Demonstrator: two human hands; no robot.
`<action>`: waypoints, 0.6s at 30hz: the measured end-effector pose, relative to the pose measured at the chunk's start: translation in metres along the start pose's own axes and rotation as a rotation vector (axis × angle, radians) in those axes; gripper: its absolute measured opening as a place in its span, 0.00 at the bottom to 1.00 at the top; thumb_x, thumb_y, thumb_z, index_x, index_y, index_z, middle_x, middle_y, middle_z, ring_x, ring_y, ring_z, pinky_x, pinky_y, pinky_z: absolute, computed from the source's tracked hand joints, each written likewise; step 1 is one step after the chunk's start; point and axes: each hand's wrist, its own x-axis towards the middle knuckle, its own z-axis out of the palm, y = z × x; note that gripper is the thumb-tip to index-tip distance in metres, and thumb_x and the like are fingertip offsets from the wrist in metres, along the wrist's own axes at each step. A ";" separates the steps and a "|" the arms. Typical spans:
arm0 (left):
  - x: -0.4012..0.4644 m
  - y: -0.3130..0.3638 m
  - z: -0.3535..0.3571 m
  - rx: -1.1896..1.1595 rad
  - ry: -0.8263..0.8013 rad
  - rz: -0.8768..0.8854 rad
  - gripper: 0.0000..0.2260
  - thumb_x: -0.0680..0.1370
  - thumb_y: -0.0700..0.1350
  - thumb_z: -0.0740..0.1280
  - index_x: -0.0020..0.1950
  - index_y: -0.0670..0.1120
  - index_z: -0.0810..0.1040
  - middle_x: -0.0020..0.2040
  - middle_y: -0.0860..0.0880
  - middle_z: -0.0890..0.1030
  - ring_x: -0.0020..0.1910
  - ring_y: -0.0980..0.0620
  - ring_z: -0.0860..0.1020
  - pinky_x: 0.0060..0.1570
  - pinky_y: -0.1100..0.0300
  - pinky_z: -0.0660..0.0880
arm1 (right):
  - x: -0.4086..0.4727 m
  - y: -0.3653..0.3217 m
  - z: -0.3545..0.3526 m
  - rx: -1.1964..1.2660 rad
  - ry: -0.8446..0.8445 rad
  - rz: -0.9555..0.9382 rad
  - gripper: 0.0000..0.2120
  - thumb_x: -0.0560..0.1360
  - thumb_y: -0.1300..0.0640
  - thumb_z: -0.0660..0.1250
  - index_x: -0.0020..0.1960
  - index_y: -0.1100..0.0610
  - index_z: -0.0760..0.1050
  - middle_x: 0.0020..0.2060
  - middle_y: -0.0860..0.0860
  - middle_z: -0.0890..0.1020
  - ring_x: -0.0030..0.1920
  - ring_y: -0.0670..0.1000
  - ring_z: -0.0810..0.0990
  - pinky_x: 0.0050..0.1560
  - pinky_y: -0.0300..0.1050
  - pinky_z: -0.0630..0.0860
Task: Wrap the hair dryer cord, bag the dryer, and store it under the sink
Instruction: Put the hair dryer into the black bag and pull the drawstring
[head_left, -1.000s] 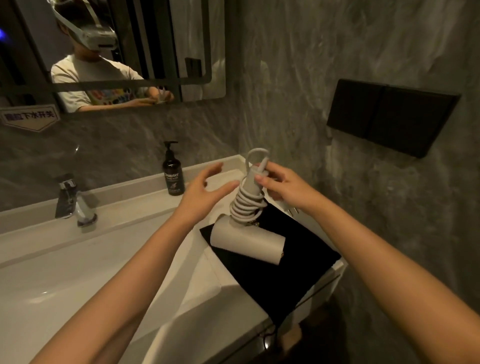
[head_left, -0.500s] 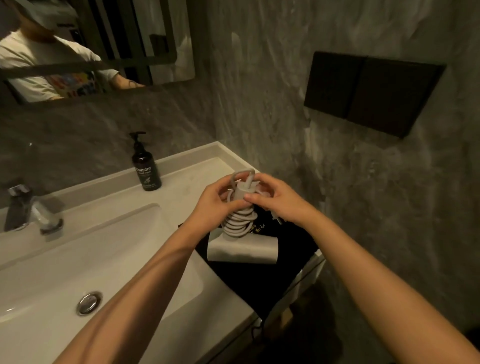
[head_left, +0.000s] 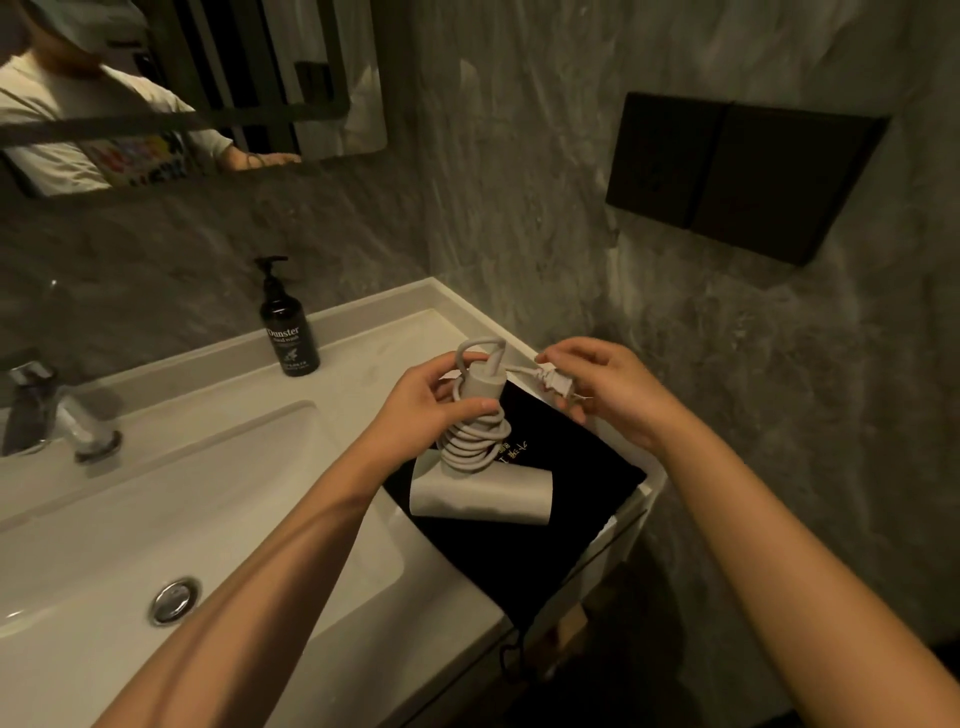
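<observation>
A pale grey hair dryer (head_left: 483, 496) stands barrel-down on a flat black cloth bag (head_left: 561, 499) at the right end of the white sink counter (head_left: 374, 343). Its handle points up, with the cord (head_left: 475, 447) coiled in several turns around it. My left hand (head_left: 431, 410) grips the top of the handle over the coils. To the right, my right hand (head_left: 602, 387) pinches the plug (head_left: 553, 382) at the cord's free end, with a short stretch of cord running back to the handle.
A black pump bottle of hand wash (head_left: 288, 325) stands at the back of the counter. The basin with its drain (head_left: 174, 600) and a chrome tap (head_left: 57, 415) lie to the left. A grey wall with a dark panel (head_left: 737, 174) closes the right side.
My left hand went from open beside the dryer to gripping its handle. My right hand left the handle top and pulled the plug end out to the right.
</observation>
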 end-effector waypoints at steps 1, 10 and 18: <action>0.000 0.001 0.001 -0.013 0.003 -0.005 0.22 0.70 0.32 0.72 0.62 0.43 0.76 0.52 0.49 0.83 0.47 0.59 0.82 0.49 0.66 0.77 | -0.004 -0.003 -0.001 0.115 -0.029 -0.014 0.08 0.77 0.59 0.63 0.48 0.62 0.78 0.36 0.55 0.78 0.27 0.48 0.77 0.23 0.35 0.70; -0.004 0.006 0.003 -0.066 0.007 0.011 0.23 0.71 0.32 0.71 0.66 0.40 0.73 0.61 0.46 0.80 0.52 0.57 0.81 0.49 0.67 0.77 | -0.020 0.006 0.017 0.055 -0.069 -0.277 0.15 0.74 0.65 0.66 0.60 0.62 0.76 0.47 0.56 0.82 0.45 0.49 0.82 0.43 0.38 0.77; -0.005 -0.001 0.010 -0.081 0.135 0.020 0.21 0.70 0.32 0.72 0.62 0.41 0.77 0.57 0.43 0.82 0.54 0.52 0.81 0.55 0.62 0.77 | -0.009 0.009 0.033 -0.015 0.016 -0.336 0.08 0.69 0.58 0.72 0.43 0.56 0.73 0.29 0.47 0.77 0.23 0.49 0.70 0.26 0.41 0.68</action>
